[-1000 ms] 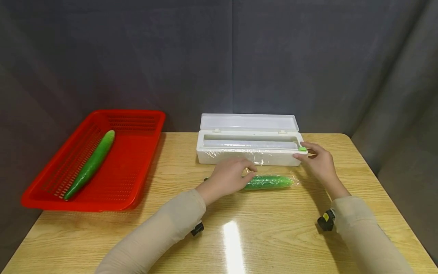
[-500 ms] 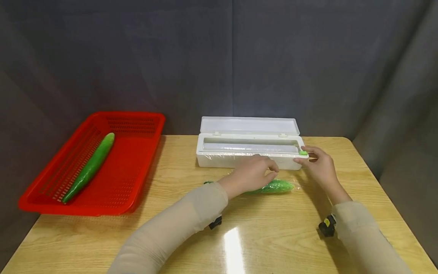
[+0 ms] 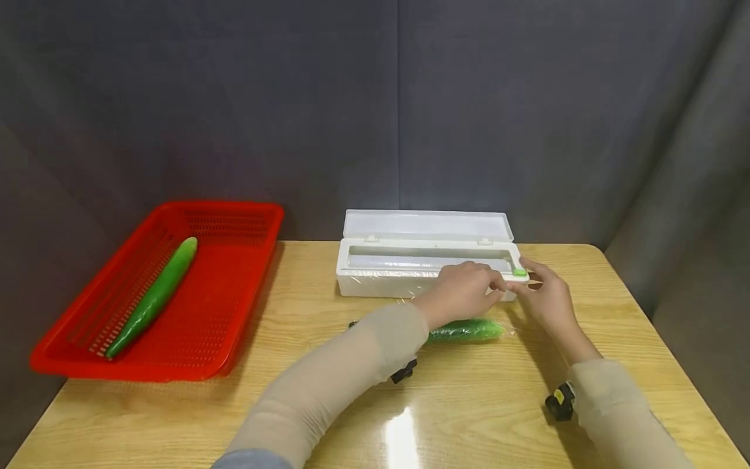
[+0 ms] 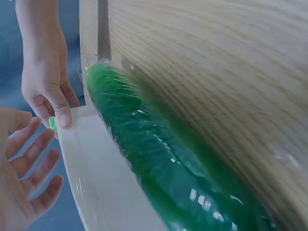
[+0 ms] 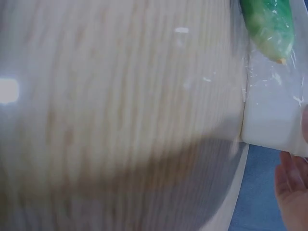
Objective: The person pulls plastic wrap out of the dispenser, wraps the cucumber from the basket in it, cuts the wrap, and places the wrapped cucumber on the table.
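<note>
A white cling film dispenser [image 3: 375,285] stands at the back of the table with its lid raised and a roll inside. My right hand [image 3: 547,301] grips its right end, thumb at the front, beside the green cutter slider [image 3: 519,272]. My left hand [image 3: 465,290] is over the dispenser's front edge, near the right hand, its fingers loosely bent. In the left wrist view those fingers [image 4: 41,166] hold nothing. A film-covered cucumber [image 3: 469,330] lies in front of the dispenser, partly hidden by the left arm; the left wrist view shows the wrinkled film over this cucumber [image 4: 154,149] closely.
To the left, a red plastic basket [image 3: 234,312] holds another cucumber [image 3: 153,296]. The wooden table [image 3: 480,404] ends at the right with a rounded back corner. A dark grey curtain [image 3: 293,117] hangs behind.
My left hand has moved rightward along the dispenser's front edge, from near the middle to close beside the right hand. The right hand keeps its grip on the dispenser's end.
</note>
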A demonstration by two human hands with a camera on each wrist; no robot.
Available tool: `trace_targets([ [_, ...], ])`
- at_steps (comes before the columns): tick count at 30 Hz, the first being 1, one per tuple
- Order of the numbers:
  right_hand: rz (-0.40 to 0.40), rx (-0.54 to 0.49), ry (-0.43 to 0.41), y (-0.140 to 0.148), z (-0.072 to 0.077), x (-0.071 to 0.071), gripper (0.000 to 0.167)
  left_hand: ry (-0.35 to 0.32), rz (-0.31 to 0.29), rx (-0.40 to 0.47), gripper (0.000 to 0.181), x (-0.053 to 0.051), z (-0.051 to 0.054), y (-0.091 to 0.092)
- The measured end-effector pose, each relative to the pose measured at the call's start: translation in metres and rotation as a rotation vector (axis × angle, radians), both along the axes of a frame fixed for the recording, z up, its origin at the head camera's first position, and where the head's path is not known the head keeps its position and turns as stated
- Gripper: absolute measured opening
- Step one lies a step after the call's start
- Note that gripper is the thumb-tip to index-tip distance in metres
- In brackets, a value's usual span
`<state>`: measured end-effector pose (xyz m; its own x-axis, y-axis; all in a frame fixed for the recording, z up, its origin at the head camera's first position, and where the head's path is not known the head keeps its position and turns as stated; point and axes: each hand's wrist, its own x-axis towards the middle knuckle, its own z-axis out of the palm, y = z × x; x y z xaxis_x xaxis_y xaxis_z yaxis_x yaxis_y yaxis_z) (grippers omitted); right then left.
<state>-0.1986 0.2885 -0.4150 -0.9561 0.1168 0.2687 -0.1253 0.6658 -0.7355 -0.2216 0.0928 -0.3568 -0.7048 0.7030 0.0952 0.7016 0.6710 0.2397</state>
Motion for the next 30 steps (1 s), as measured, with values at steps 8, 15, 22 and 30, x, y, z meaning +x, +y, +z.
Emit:
trace_targets([
  [8,0.028,0.078,0.083,-0.001,-0.003,-0.001,0.053,0.008,0.057,0.027,0.028,-0.01,-0.002,0.018],
  [15,0.011,0.078,0.085,0.005,-0.004,-0.001,0.052,0.016,0.055,0.035,0.03,-0.019,0.001,0.032],
  [22,0.019,0.01,0.07,0.009,-0.007,-0.001,0.049,0.0,0.08,-0.022,0.03,-0.024,0.0,0.045],
  [30,-0.004,0.01,0.075,0.006,-0.007,-0.002,0.046,0.042,0.105,-0.103,0.031,-0.029,-0.001,0.057],
])
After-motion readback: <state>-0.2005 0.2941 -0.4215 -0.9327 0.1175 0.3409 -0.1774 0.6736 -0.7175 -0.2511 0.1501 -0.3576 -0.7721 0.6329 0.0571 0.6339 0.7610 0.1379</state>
